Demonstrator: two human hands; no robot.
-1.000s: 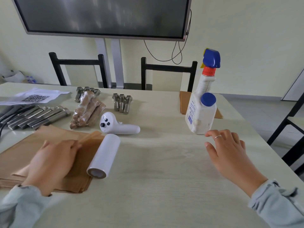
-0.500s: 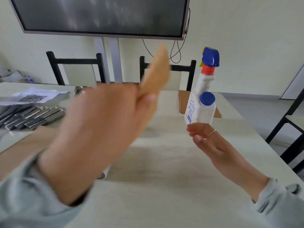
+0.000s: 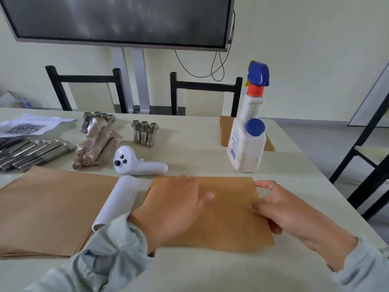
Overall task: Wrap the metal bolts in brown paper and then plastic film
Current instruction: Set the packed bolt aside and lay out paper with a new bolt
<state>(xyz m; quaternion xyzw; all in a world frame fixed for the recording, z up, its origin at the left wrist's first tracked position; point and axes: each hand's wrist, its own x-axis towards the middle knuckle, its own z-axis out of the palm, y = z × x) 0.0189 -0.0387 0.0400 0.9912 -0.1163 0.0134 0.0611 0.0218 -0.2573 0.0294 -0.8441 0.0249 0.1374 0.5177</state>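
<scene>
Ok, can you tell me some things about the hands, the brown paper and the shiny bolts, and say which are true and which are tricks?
1. Both hands, left hand and right hand, rest on one flat brown paper sheet. True.
2. Three short silver metal bolts lie on that sheet. False: they lie on the pale wooden table, far behind it.
3. The white roll of plastic film lies between the sheet and the brown paper stack. True.
4. The white spray bottle with the blue nozzle has tipped over. False: it stands upright.

Table [image 3: 189, 157] w/ bolts [image 3: 144, 132], paper [image 3: 229, 216]
</scene>
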